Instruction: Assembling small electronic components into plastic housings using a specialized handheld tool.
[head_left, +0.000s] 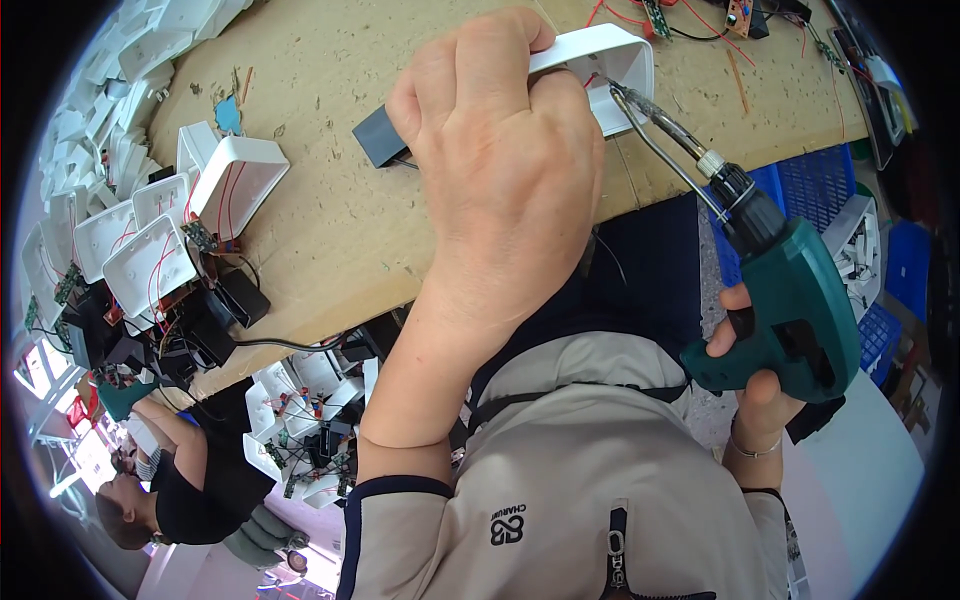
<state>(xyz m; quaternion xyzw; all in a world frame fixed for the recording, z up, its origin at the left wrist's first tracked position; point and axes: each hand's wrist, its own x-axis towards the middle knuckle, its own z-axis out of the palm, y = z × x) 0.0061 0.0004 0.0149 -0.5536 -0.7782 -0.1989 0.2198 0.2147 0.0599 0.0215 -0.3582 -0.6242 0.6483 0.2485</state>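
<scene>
Your left hand (pixel 505 150) was closed with its fingers curled on the left end of 1 white housing (pixel 635 65): 1 fingertip lay against its upper wall and another finger bent below that wall. The other fingertips were hidden, so I cannot tell how they pressed. The housing lay just beyond and to the right of your knuckles, its open side toward the soldering gun. Your right hand (pixel 765 400) was wrapped round the green soldering gun (pixel 800 290), whose tip reached into the housing's opening, near a short red wire (pixel 590 79). A dark grey box (pixel 380 138) sat just left of your left hand on the bench (pixel 330 250). Farther left, white housings with red wires (pixel 150 260) were clustered. Beyond, at lower left, 1 co-worker (pixel 200 490) held a green tool (pixel 120 397).
</scene>
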